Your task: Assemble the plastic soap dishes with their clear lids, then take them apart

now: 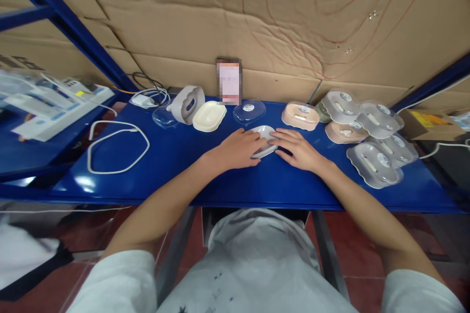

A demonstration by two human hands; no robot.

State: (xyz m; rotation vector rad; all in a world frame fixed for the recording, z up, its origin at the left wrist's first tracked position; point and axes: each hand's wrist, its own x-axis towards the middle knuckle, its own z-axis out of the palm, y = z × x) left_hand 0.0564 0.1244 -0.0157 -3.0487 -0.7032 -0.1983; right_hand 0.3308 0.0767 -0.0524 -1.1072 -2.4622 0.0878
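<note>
Both hands, left hand point(238, 149) and right hand point(299, 149), press in from either side on the white oval dish point(263, 138) mid-bench, fingers spread flat over it, probably to steady it on the blue table point(176, 166).

A white oval plastic shell point(263, 138) lies flat, mid-table.

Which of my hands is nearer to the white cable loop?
Left. The left hand lies right of the white cable loop; the right hand is farther right.
</note>
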